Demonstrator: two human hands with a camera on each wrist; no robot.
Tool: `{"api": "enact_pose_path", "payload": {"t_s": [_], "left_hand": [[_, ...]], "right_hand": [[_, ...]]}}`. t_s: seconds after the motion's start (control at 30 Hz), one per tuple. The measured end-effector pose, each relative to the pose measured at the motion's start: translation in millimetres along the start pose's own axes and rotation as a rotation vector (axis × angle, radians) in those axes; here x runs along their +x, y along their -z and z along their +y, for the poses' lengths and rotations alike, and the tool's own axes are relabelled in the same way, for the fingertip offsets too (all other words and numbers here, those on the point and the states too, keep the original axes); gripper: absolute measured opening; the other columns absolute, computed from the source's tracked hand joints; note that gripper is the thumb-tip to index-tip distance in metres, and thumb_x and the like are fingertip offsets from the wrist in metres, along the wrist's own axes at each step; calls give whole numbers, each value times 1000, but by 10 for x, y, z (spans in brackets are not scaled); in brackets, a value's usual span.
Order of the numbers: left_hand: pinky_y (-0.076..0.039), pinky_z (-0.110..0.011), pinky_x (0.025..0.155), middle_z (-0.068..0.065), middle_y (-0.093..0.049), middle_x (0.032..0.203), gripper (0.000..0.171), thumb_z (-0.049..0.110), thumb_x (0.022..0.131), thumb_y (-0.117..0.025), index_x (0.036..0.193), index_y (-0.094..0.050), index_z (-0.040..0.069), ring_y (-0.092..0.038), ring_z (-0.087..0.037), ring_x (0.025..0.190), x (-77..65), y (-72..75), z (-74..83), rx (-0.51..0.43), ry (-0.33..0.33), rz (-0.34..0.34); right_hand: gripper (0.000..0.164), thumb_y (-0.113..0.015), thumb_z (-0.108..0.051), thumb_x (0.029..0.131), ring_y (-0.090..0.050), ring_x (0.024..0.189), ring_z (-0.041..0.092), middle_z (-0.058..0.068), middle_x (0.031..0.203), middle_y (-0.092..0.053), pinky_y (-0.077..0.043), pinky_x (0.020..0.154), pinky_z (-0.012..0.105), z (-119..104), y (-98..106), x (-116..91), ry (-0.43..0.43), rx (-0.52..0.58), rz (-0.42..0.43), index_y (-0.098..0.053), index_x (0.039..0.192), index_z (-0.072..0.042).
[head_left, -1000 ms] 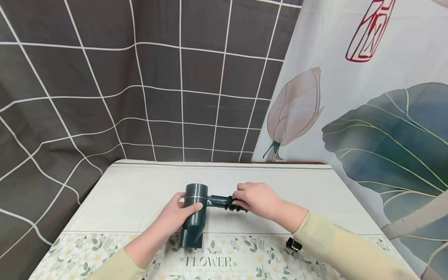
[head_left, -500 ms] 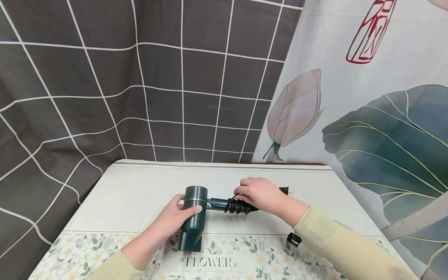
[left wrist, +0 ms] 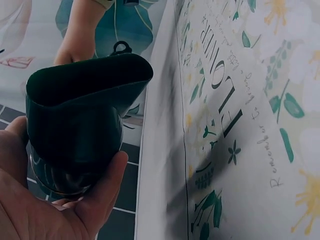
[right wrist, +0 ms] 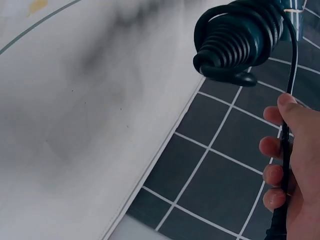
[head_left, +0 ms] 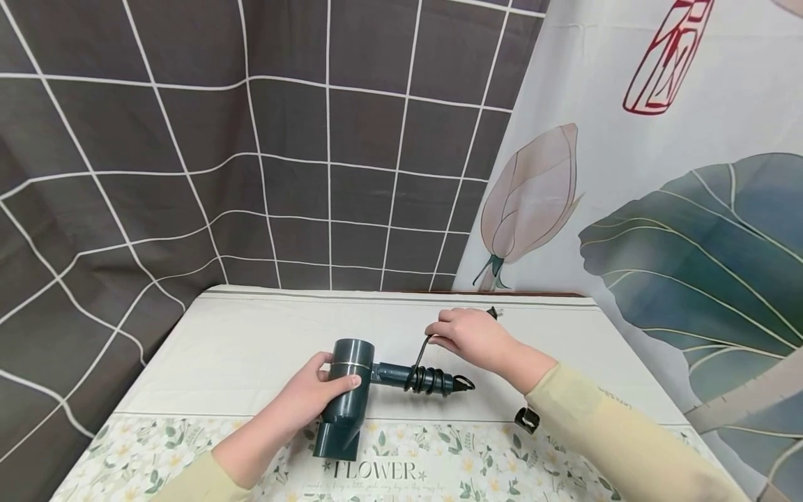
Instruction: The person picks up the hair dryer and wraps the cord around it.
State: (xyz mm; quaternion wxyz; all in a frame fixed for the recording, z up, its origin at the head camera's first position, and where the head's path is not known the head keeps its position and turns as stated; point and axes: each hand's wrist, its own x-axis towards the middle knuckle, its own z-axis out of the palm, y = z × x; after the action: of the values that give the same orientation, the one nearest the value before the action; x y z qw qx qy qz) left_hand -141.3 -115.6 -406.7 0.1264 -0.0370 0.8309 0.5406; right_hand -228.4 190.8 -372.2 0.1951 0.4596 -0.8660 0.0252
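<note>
A dark teal hair dryer is held above the table by my left hand, whose thumb and fingers wrap its barrel. Its flat nozzle faces the camera in the left wrist view. Black cord is coiled several times round the handle, which points right. Between thumb and fingers my right hand grips the cord's loose end, drawn taut up from the coils. The plug sticks out behind that hand. In the right wrist view the cord runs along the fingers.
The table has a white cover with a floral front band lettered FLOWER. A dark grid-patterned curtain hangs behind, and a lotus-print cloth hangs at the right. A black wrist strap sits at the right forearm.
My right hand has moved up and away from the handle, drawing out the cord's loose end. Coils, handle tip and plug have come into view. The dryer has tilted and sunk slightly.
</note>
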Motion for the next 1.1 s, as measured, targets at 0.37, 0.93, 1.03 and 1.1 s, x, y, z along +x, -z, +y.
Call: {"api": "enact_pose_path", "payload": {"t_s": [0.37,0.93,1.03,1.1], "left_hand": [[-54,-46,75,-15,-65,116,80,50,84,-74,144,-42,8,-68,-24,88,-27,-6,15,-34,-16,-52],[-53,-49,82,-16,-64,116,75,41,92,-67,150,-31,10,-68,-26,92,-40,38,12,-168,-62,-164],[-53,-48,84,-17,-63,118,77,41,93,-66,152,-27,10,-68,-26,94,-42,45,25,-221,-57,-175],[-53,-47,84,-17,-62,118,76,41,94,-65,152,-27,10,-68,-26,94,-42,44,36,-239,-57,-173]], "right_hand": [[17,-66,-26,96,-58,72,7,-8,86,-63,-51,70,30,27,-10,28,18,75,6,-74,110,-19],[28,-54,-27,103,-58,88,2,-10,104,-67,-51,82,32,-37,-111,9,-133,452,-200,-69,127,-22],[29,-53,-25,104,-59,88,5,-6,104,-68,-51,83,34,-63,-148,26,-145,518,-213,-68,128,-18],[30,-51,-24,105,-60,90,6,-2,107,-69,-50,85,33,-99,-169,37,-154,572,-210,-68,128,-15]]}}
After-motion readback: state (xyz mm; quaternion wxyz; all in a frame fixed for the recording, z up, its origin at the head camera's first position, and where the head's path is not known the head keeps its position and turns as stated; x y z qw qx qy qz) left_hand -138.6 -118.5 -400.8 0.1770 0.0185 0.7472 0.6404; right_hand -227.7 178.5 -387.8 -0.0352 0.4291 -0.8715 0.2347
